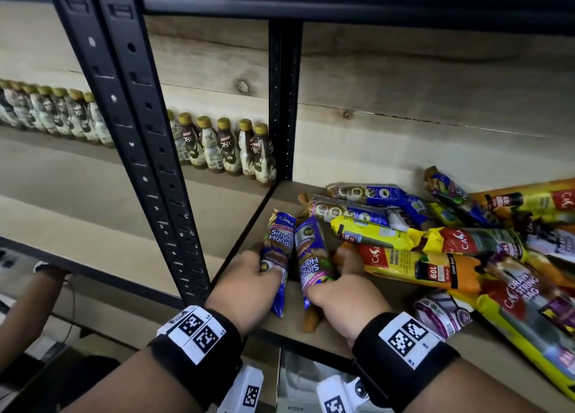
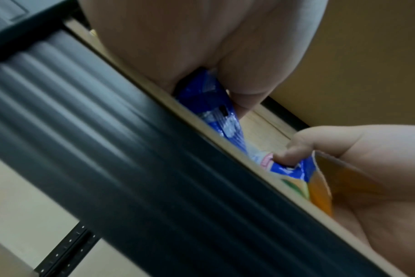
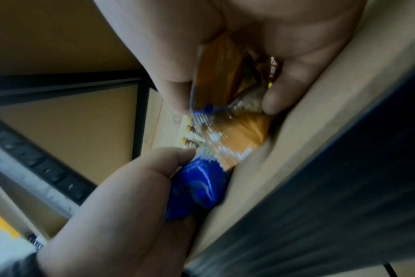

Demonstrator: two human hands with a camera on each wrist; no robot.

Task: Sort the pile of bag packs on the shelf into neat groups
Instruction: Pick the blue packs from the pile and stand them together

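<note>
While both hands worked at the front edge of the shelf (image 1: 249, 222), the left hand (image 1: 245, 283) gripped a blue pack (image 1: 278, 250) printed "Single Handle", its fingers curled around the lower half. That pack lay lengthwise, pointing toward the back of the shelf, in the lower centre of the head view. Just beside it to the right, the right hand (image 1: 345, 300) clamped a second blue pack (image 1: 311, 254) of the same kind, its print turned upside down; an orange pack end (image 1: 311, 321) showed beneath this hand at the shelf's front edge. In the right wrist view the right hand's fingers (image 3: 276, 97) and thumb pinched blue-and-orange wrapping (image 3: 228, 131) against the shelf board. In the left wrist view the left hand (image 2: 201, 46) closed on blue wrapping (image 2: 209, 105), though blur hid the fingertips.

The pile (image 1: 451, 238) filled the right half of the head view, well mixed: two long blue packs (image 1: 367, 207) at the back, a yellow pack (image 1: 370, 230) across them, an orange-and-yellow "60L" pack (image 1: 417, 266) just right of the right hand, and a yellow "Draw String Bag" pack (image 1: 522, 307) at the lower right. A small purple-and-white pack (image 1: 441, 314) lay near the front edge.

On the neighbouring shelf, left of a black upright (image 1: 284, 101), gold-capped bottles (image 1: 224, 146) stood in a row along the wooden back wall.
</note>
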